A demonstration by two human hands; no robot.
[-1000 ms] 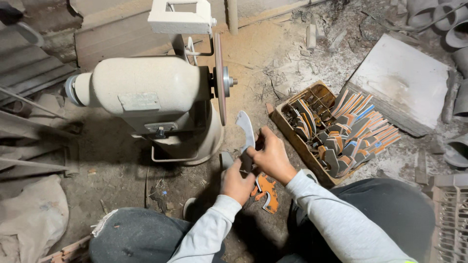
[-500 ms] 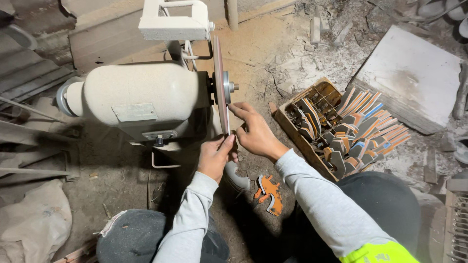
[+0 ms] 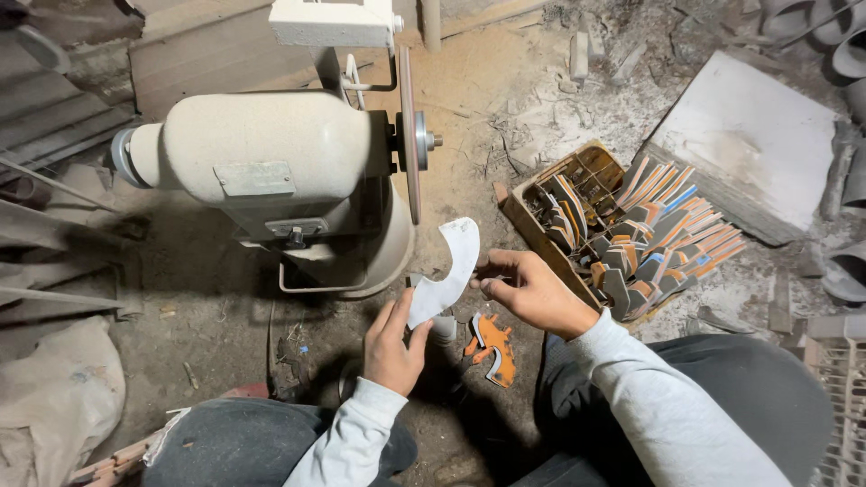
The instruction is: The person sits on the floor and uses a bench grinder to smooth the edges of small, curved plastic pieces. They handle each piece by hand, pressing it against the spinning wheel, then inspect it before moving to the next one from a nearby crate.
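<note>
Holding a curved grey blade blank (image 3: 444, 275) at both ends, the left hand (image 3: 394, 347) and right hand (image 3: 528, 290) have drawn it back from the grinding disc (image 3: 408, 135), where it sat half a second ago; that pass appears finished. Open floor lies between disc edge and blank, with the crate of blanks (image 3: 622, 234) just right.

The grinder (image 3: 271, 171) and its thin disc (image 3: 408, 135) block me ahead. A full wooden box (image 3: 541, 225) crowds my right; dusty floor (image 3: 469, 99) between them lies open.
</note>
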